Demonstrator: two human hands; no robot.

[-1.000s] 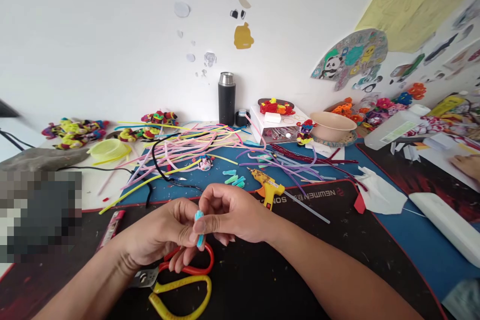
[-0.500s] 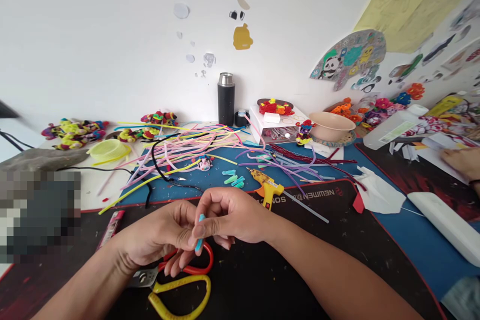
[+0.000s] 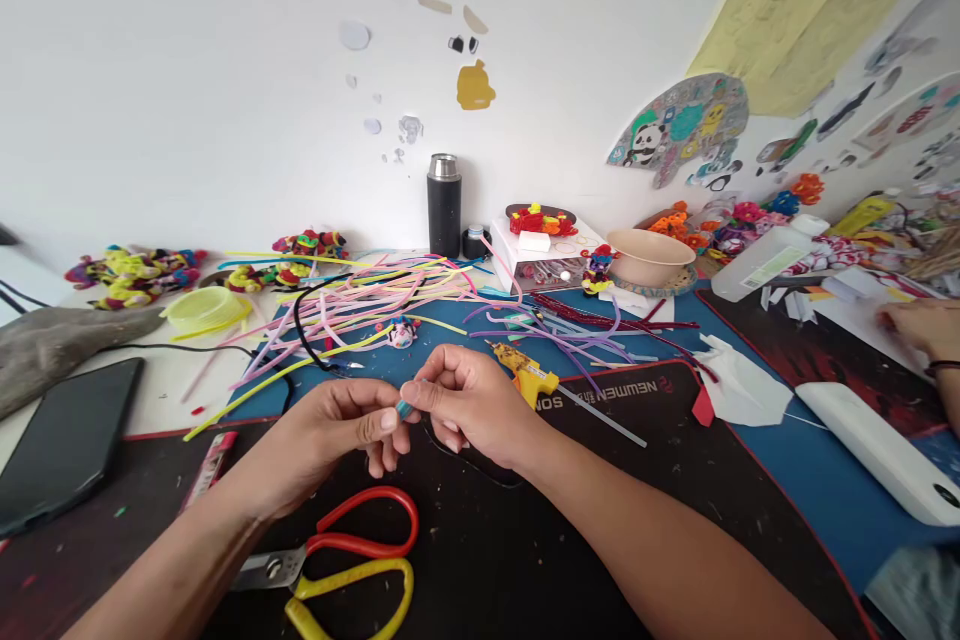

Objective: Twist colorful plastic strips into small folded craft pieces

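A short, fuzzy blue piece of pipe cleaner (image 3: 404, 410) is pinched between both hands above the black mat. My left hand (image 3: 352, 428) grips its lower end between thumb and fingers. My right hand (image 3: 472, 405) pinches the other end, so only a little of the blue shows. Below my left hand lie scissors (image 3: 298, 568) with one red and one yellow handle, blades pointing left. A yellow hot glue gun (image 3: 531, 380) with a clear glue stick rests just beyond my right hand.
Loose pipe cleaners (image 3: 352, 305) spread across the back of the table. A phone (image 3: 71, 440) lies at left. Behind stand a black thermos (image 3: 444, 210) and a beige bowl (image 3: 651, 260). At far right, another person's hand (image 3: 919, 328) is near papers.
My hands have moved slightly away from the scissors, uncovering the red handle. The blue piece is now more covered by the fingers. Small blue-green pieces behind have become hidden by my right hand.
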